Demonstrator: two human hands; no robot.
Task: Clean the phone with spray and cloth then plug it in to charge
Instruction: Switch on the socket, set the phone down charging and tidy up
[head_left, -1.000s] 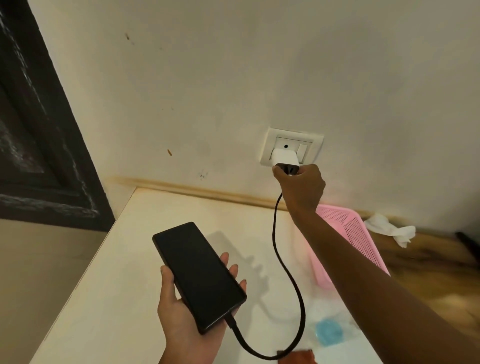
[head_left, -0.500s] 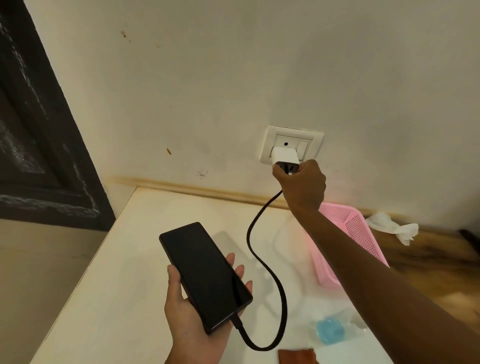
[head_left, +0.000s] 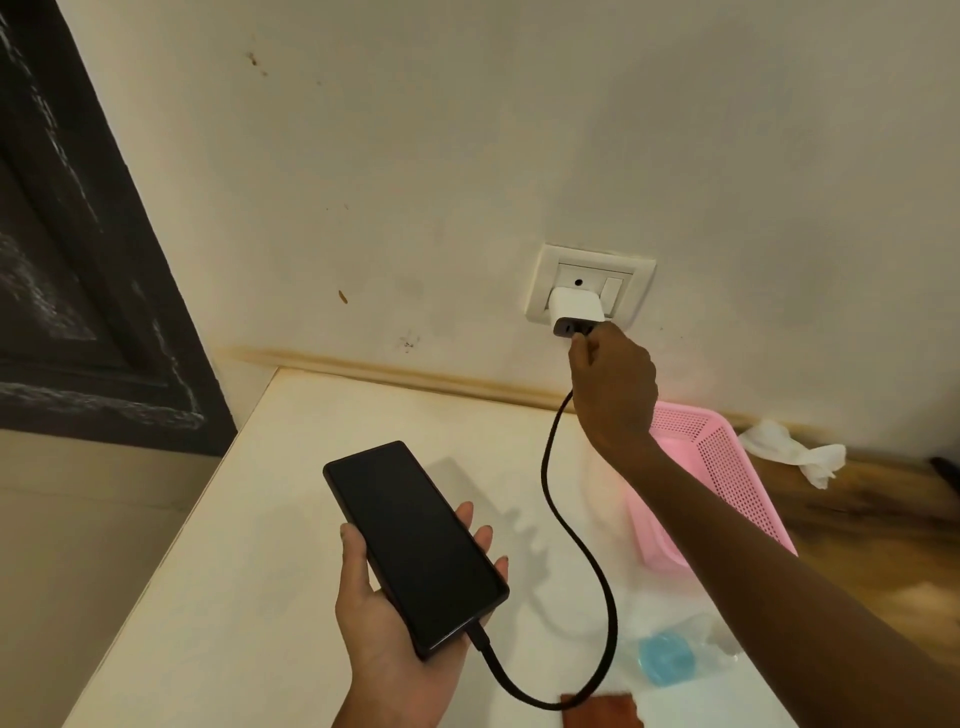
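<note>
Head view: phone (head_left: 415, 545) gripped face-up in left hand (head_left: 387, 644); right hand (head_left: 613, 389) pinches cable (head_left: 544, 460) at charger (head_left: 574, 312), loop wider than before.

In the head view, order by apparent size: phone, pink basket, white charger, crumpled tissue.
Phone and pink basket: alike, the phone nearer, the basket partly hidden.
Then crumpled tissue.
Smallest: white charger.

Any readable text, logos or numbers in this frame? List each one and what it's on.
No readable text anywhere in this view.
phone: screen dark, nothing shown.
charger and socket plate: plain white, no markings visible.
cable: plain black.
spray bottle: blurred, no label can be made out.
</note>
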